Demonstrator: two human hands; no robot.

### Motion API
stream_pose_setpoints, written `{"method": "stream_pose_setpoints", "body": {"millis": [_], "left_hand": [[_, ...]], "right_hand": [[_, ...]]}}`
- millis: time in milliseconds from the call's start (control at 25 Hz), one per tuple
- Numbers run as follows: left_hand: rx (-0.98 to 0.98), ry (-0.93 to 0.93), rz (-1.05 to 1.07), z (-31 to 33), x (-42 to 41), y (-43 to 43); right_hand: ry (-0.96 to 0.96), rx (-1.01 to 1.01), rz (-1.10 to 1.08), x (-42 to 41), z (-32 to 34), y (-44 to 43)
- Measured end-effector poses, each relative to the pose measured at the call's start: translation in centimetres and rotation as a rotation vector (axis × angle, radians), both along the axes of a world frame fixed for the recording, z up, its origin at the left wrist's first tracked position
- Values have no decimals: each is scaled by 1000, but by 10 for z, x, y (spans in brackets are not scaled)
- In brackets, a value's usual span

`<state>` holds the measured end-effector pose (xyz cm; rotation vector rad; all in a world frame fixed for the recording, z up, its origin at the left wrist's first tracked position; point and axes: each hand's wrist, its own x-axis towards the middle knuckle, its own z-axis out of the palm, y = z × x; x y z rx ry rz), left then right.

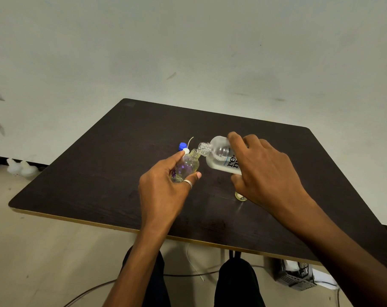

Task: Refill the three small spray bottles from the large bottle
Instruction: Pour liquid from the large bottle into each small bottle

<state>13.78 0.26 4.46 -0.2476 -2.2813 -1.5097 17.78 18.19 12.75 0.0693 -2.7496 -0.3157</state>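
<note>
My left hand point(166, 189) grips a small clear bottle point(188, 166) with purple print, tilted with its open neck up and to the right. My right hand point(261, 171) holds the large frosted bottle point(221, 157) tipped on its side, its open mouth touching the small bottle's neck. Both are above the dark table point(99, 173). A blue spray cap with a white tube point(183, 146) lies on the table just behind the small bottle. Another small bottle point(240, 197) peeks out under my right hand, mostly hidden.
The table's near edge point(121, 227) runs across in front of my knees. Cables lie on the floor point(33, 262) under the table, and a black mesh box point(296, 275) sits at the lower right. A pale wall stands behind the table.
</note>
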Motion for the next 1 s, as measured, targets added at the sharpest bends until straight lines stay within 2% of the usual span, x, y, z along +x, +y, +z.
{"method": "stream_pose_setpoints", "body": {"millis": [1000], "left_hand": [[27,-3,-1,-1,-1,1]], "right_hand": [[3,8,0,-1,3,0]]}}
